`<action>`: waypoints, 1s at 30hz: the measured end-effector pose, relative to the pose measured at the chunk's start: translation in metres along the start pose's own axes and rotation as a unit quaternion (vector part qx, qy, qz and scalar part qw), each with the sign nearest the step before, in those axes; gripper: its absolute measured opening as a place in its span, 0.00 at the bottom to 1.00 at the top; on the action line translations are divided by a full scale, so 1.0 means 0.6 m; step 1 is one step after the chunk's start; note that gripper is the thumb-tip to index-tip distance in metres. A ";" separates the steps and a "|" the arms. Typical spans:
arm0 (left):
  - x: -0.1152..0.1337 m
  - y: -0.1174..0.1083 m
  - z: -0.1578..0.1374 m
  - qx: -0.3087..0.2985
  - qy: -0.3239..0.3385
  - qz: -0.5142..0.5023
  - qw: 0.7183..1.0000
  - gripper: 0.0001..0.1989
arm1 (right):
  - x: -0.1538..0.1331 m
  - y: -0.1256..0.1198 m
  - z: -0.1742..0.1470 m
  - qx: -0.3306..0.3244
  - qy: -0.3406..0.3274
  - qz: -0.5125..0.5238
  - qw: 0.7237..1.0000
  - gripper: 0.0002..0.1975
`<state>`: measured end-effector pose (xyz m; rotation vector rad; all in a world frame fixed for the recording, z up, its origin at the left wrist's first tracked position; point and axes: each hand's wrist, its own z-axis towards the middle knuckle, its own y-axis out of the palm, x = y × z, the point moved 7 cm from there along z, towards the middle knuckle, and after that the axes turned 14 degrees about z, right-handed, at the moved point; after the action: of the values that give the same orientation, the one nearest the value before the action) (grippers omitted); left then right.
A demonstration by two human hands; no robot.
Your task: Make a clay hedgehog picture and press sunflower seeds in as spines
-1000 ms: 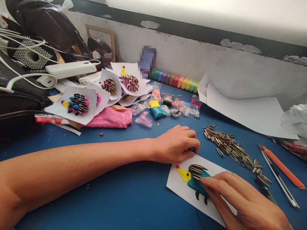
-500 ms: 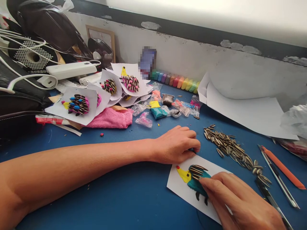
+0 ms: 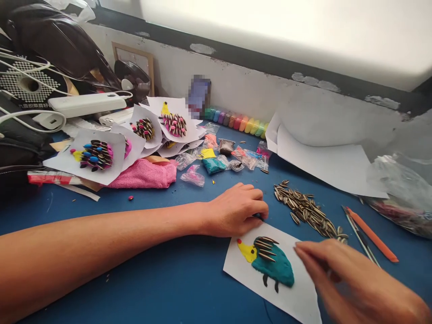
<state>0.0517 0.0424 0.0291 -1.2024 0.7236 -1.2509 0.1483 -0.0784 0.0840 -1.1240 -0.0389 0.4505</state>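
A white sheet of paper (image 3: 236, 265) lies on the blue table, bearing a clay hedgehog (image 3: 276, 265) with a teal body, yellow face, red nose and black legs. Several striped sunflower seeds (image 3: 266, 249) are stuck in its back near the head. My left hand (image 3: 238, 209) rests with curled fingers on the paper's upper edge, thumb against the sheet; its fingertips are hidden. Just right of the hedgehog, my right hand (image 3: 351, 274) is raised, slightly blurred, thumb and forefinger pinched together with nothing visible between them. Beyond it lies a pile of sunflower seeds (image 3: 307, 209).
An orange craft knife (image 3: 373, 236) and a pen (image 3: 362, 238) lie at the right. Bagged clay (image 3: 214, 165) and a row of coloured clay (image 3: 236, 122) are behind. Finished seed hedgehogs (image 3: 97, 155) on paper rest by a pink towel (image 3: 145, 173). White paper sheets (image 3: 324, 157) lean on the wall.
My right hand has left the hedgehog's back and moved right, uncovering the teal body. The left hand stays at the paper's edge. The whole view has shifted somewhat.
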 end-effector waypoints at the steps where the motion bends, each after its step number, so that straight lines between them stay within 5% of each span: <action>1: 0.000 0.000 0.000 0.000 0.001 -0.002 1.000 0.05 | 0.018 -0.008 0.001 0.015 0.020 -0.031 0.999 0.12; 5: 0.000 -0.001 0.000 0.001 0.001 -0.008 1.000 0.05 | 0.079 -0.025 0.001 0.050 0.058 -0.121 0.990 0.22; 9: 0.000 0.000 0.000 0.002 0.003 -0.008 1.000 0.05 | 0.109 -0.019 0.001 0.045 0.067 -0.133 0.988 0.21; 19: 0.000 -0.003 0.000 0.002 -0.002 -0.009 1.000 0.04 | 0.135 0.026 0.005 -0.014 0.075 -0.103 0.992 0.23; 30: 0.002 -0.006 -0.001 0.006 -0.005 -0.013 1.000 0.03 | 0.136 0.018 0.014 0.000 0.051 -0.100 0.994 0.15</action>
<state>0.0502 0.0417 0.0327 -1.2105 0.6934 -1.2682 0.2167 -0.0374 0.0625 -1.1286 -0.0605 0.2144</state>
